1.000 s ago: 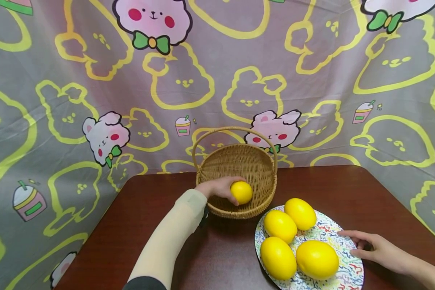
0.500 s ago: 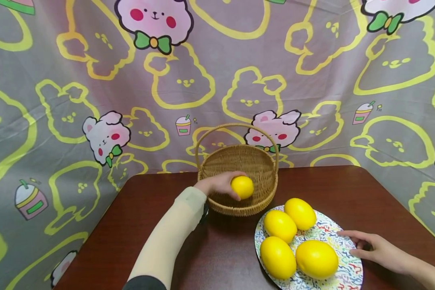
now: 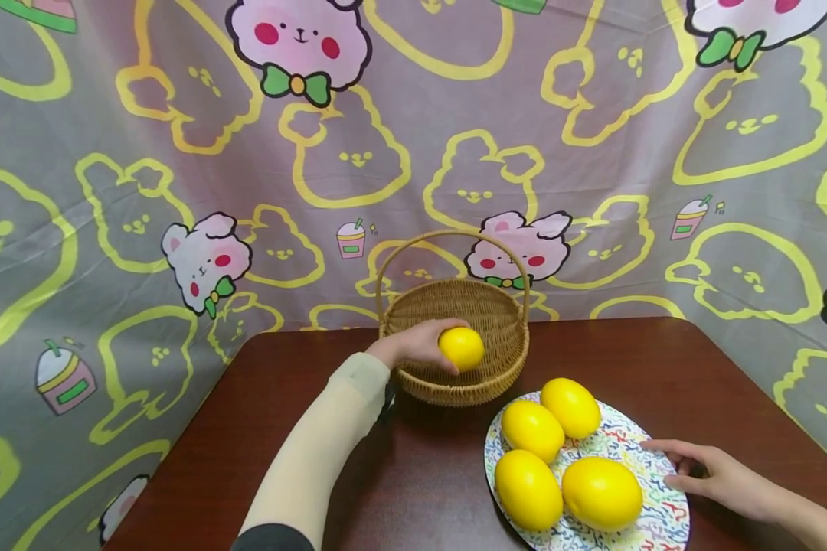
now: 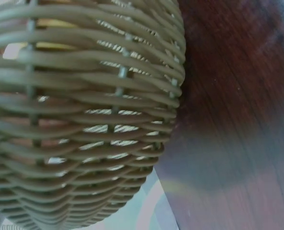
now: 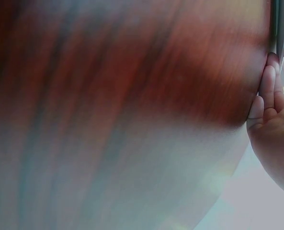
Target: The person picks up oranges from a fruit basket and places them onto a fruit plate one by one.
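In the head view, my left hand (image 3: 423, 344) holds a yellow lemon (image 3: 462, 349) inside the front opening of a wicker basket (image 3: 478, 394), thumb below and fingers over its top. Woven basket wall (image 4: 79, 120) fills much of the left wrist view and hides most of that hand. My right hand (image 3: 720, 478) grips the right rim of a round patterned plate (image 3: 668, 505), thumb and index finger at the edge. From the right wrist view, its other fingers (image 5: 270, 84) lie under the rim. Several lemons (image 3: 603, 493) rest on the plate, grouped toward its left side.
A dark reddish-brown table (image 3: 413, 474) carries the basket and plate. The basket's tall arched handle (image 3: 451, 233) rises near the back. Behind the table hangs a grey cloth (image 3: 413, 115) with cartoon animals, wrapping around both sides.
The left hand and its lemon have risen slightly in the head view. The basket has shifted a little farther back with them. The right hand and plate stay in place.
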`<state>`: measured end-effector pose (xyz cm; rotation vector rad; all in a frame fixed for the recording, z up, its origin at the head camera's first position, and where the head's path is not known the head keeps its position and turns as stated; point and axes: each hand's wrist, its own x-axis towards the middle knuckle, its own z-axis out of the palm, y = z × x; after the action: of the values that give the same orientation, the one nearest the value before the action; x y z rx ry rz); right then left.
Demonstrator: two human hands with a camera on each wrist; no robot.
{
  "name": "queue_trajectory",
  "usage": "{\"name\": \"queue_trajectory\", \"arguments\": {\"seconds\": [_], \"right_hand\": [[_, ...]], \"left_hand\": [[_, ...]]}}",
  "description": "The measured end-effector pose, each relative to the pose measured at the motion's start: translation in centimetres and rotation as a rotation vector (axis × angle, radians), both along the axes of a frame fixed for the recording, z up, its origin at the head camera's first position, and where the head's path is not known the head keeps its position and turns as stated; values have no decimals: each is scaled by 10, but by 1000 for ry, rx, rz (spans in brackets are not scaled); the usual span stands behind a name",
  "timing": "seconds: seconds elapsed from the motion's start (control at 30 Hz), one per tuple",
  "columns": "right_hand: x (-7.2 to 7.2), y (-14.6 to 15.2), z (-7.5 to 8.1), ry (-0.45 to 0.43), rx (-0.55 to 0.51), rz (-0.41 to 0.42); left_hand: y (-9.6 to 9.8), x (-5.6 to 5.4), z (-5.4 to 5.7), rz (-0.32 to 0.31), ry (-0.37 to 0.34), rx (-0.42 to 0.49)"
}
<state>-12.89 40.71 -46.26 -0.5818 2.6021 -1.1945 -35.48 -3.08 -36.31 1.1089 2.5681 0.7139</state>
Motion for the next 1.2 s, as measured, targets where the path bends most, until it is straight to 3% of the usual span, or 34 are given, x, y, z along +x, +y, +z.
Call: {"name": "queue_trajectory", "arguments": {"seconds": [0.47, 0.77, 1.2], "right_hand": [[0, -1, -1, 24, -24, 29], [0, -1, 1, 7, 6, 10], [-1, 0, -1, 24, -4, 21]], "left_hand": [[-5, 8, 12, -44, 17, 22], [-5, 23, 22, -81, 65, 69], [-7, 47, 32, -166, 66, 121]]}}
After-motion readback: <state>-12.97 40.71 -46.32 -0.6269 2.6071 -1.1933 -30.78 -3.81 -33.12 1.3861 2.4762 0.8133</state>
